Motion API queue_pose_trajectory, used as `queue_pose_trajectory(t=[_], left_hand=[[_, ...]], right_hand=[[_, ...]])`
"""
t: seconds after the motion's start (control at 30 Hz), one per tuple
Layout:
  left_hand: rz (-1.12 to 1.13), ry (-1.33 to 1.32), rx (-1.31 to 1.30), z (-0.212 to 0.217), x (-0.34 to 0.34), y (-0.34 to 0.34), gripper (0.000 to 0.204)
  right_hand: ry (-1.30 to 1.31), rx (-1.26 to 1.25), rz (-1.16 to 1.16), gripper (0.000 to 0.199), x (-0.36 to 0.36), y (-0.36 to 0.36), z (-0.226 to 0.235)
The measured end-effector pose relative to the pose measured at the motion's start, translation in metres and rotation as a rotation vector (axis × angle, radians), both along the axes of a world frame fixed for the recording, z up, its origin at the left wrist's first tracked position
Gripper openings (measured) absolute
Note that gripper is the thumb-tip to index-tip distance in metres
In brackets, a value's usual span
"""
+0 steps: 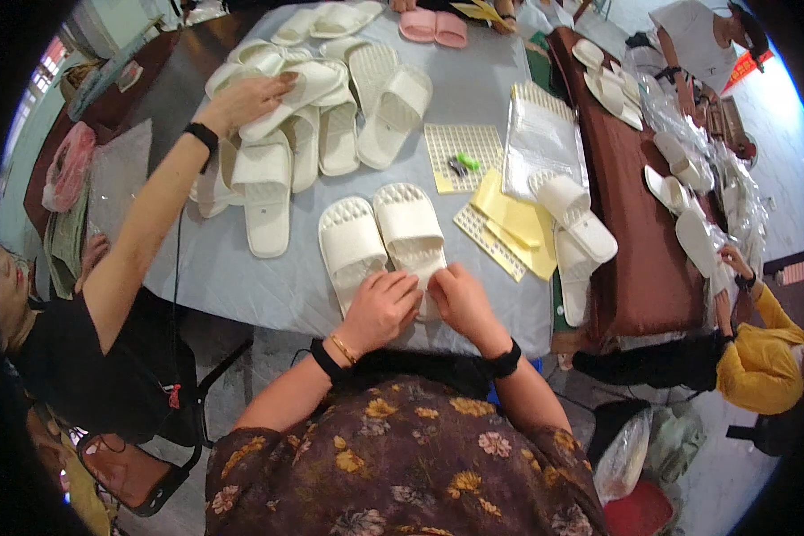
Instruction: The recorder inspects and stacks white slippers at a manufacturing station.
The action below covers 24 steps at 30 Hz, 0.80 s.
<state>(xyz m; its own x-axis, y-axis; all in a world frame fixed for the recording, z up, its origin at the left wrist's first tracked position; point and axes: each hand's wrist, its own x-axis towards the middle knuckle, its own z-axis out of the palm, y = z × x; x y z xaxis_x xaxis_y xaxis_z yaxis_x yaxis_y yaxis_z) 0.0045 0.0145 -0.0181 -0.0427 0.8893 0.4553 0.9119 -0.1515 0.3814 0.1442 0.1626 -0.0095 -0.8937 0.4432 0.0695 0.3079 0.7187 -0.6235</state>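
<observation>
A pair of cream-white slippers lies side by side on the grey-covered table before me, the left slipper (349, 241) and the right slipper (408, 223), toes with quilted soles pointing away. My left hand (382, 304) is closed over their near ends, its bent fingertips reaching the right slipper. On that slipper's right edge my right hand (463, 302) is closed, thumb and fingers pinched together. Anything small between the fingertips is too hidden to make out. Sheets of small round stickers (460, 147) and yellow backing papers (514, 210) lie to the right.
At the left, a co-worker's hand (246, 100) rests on a heap of white slippers (263, 179). More slippers (570, 214) lie at the table's right edge, near a silver bubble-wrap sheet (540, 143). A brown bench (643, 259) stands beyond, with another person in yellow (764, 362). Pink slippers (433, 27) lie far off.
</observation>
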Motion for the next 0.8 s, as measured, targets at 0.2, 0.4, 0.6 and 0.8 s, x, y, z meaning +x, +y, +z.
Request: queue_pose_trajectory(t=[0.2,0.4,0.6,0.8], left_hand=[[0.245,0.003,-0.004,0.007,-0.001,-0.007,0.027],[0.180,-0.052,0.103,0.008,0.004,-0.003,0.026],[0.083,-0.096,-0.002,-0.011,0.005,0.004,0.027],[0.203,-0.052,-0.058,-0.002,-0.002,0.003,0.035]], right_hand=[[0.043,-0.011,0.031,0.013,0.006,-0.002,0.003],[0.062,0.007,0.043,0.011,0.007,-0.003,0.004],[0.036,-0.029,0.058,0.010,0.006,0.000,0.005],[0.031,0.042,0.065,0.008,-0.007,0.004,0.005]])
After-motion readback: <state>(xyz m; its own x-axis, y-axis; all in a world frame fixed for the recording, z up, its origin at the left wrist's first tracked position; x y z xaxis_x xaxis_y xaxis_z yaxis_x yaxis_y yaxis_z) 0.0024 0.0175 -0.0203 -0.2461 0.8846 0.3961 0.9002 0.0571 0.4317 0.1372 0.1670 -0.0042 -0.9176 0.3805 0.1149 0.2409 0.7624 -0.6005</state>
